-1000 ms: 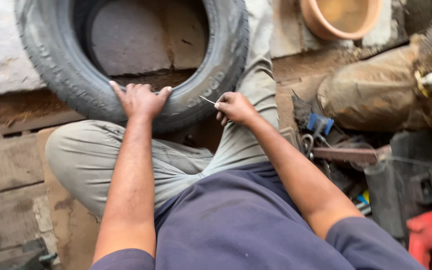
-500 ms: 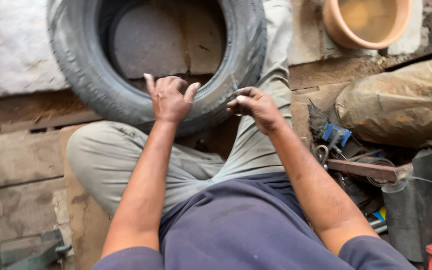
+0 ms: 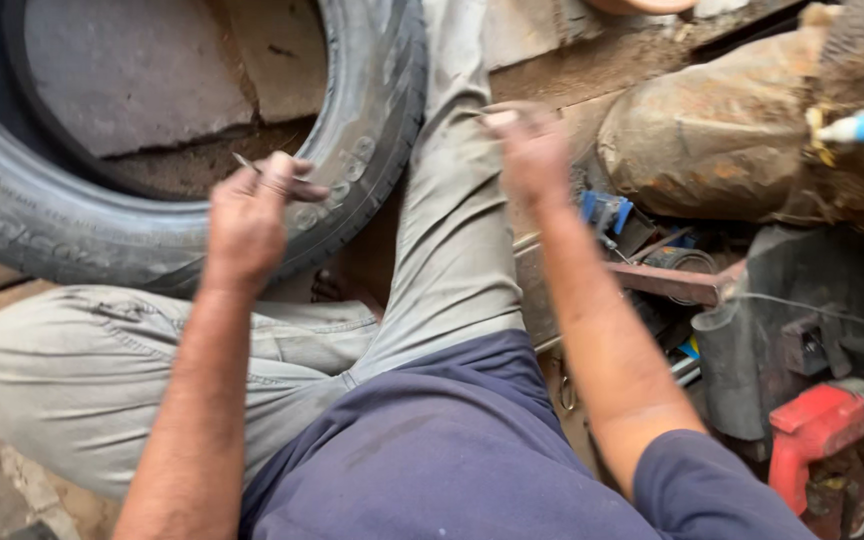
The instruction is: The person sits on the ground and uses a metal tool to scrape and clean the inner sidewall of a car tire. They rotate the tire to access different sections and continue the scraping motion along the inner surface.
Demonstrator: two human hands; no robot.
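While I sit cross-legged on the floor, the scene reads so:

Left hand: my left hand [image 3: 250,215] is closed in a pinch on a thin metal tool [image 3: 252,166], whose tip pokes out above my knuckles toward the tyre's inner rim.

Right hand: my right hand [image 3: 527,140] is raised over my outstretched trouser leg [image 3: 452,230], fingers curled; it is blurred, so I cannot tell whether it grips anything, though something pale, perhaps a thread, seems to sit at the fingertips.

Hands together: they are well apart, the left by the tyre, the right off to its side.

Tyre: the tyre [image 3: 372,120] lies just beyond my left hand, its sidewall touching or nearly touching my knuckles, its near edge resting against my leg.

How the tyre handles: I judge it heavy and stiff in the tread, more yielding in the sidewall, with dusty rubber that grips well. The bead edge of the opening is the best place to hook fingers.

How the tool handles: light, rigid and slim, easy to drop, so I pinch it close to the working end.

Right of my right hand: a rusty rounded metal body [image 3: 722,130], a red tool [image 3: 812,430] and a clutter of dark parts.
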